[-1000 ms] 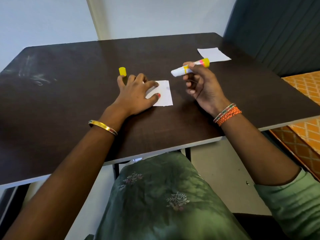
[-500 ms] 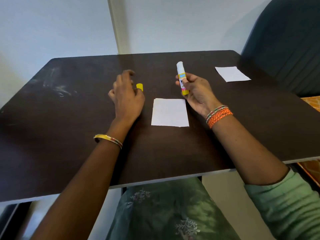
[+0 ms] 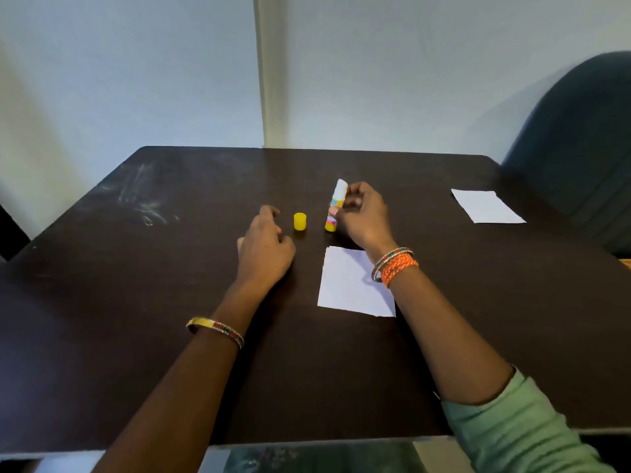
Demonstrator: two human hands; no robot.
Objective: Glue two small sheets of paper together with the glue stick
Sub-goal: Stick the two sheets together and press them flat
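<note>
The uncapped glue stick (image 3: 337,199) stands upright on its yellow base on the dark table (image 3: 136,285). My right hand (image 3: 365,218) is at its right side with thumb and fingertips on the tube. The yellow cap (image 3: 299,221) stands alone just left of the stick. My left hand (image 3: 264,249) rests on the table left of the cap, fingers loosely curled, holding nothing and not touching the cap. One white sheet of paper (image 3: 348,285) lies flat near me, partly under my right wrist. A second white sheet (image 3: 486,206) lies at the far right.
A dark chair back (image 3: 580,138) rises beyond the table's right corner. A pale wall stands right behind the table's far edge. Chalky smears (image 3: 143,203) mark the far left of the tabletop. The front edge runs just above my lap.
My right hand carried the glue stick forward and stood it upright beside the cap. My left hand left the near sheet and moved up next to the cap. The camera tilted up.
</note>
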